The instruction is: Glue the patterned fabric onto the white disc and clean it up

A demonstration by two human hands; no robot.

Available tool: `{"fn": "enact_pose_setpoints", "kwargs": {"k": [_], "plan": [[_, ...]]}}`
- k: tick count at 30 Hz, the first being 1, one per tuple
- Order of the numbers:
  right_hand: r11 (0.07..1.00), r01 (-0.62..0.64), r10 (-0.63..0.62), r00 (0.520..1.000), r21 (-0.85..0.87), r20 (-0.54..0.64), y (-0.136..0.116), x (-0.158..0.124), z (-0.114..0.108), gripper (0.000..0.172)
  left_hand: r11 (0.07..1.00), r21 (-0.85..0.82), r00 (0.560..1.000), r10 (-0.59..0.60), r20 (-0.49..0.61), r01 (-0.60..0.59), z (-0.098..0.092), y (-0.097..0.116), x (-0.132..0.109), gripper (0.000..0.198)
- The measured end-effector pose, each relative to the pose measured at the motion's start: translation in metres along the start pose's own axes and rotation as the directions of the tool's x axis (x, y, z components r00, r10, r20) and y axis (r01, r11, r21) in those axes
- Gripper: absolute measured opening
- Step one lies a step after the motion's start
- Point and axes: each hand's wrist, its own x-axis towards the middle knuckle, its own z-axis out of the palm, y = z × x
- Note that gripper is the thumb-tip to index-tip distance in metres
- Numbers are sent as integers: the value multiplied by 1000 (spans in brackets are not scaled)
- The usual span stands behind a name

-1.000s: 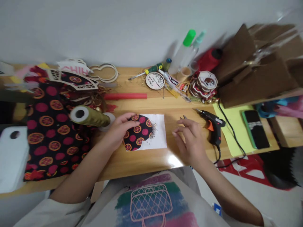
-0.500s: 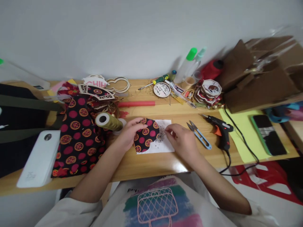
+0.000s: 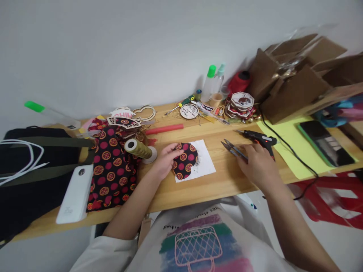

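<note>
My left hand (image 3: 164,161) pinches the left edge of a rounded black fabric piece (image 3: 185,160) with orange and magenta circles. Beneath the fabric lies a white paper sheet (image 3: 206,166), with dark scraps by the fabric's right edge. My right hand (image 3: 258,166) is closed around the handle of the thread snips (image 3: 233,148), whose blades point to the far left, slightly apart. The palm and most of the handle are hidden under the fingers. Just behind that hand lies a black hot glue gun (image 3: 259,139), partly covered by it.
A larger patterned cloth (image 3: 110,173), an olive thread spool (image 3: 141,150) and a white power bank (image 3: 75,196) lie to the left. Along the back are a red stick (image 3: 167,128) and a glue tube (image 3: 205,107). A phone (image 3: 324,141) and cardboard box (image 3: 297,90) stand right.
My right hand has left the fabric's edge, moved right and taken hold of the thread snips. My left hand still holds the fabric. The camera view has shifted.
</note>
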Motion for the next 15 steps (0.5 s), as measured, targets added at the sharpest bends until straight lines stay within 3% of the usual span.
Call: {"fn": "enact_pose_setpoints", "kwargs": {"k": [3, 7, 15], "plan": [[1000, -27, 26, 996, 16, 86, 1, -3, -1, 39, 999, 18, 999, 26, 26, -27, 1, -1, -1, 34], [996, -39, 31, 994, 80, 103, -7, -2, 0, 41, 997, 48, 997, 59, 49, -61, 3, -3, -2, 31], [960, -72, 43, 993, 271, 109, -9, -5, 4, 18, 994, 100, 994, 21, 111, -32, 14, -11, -1, 26]]}}
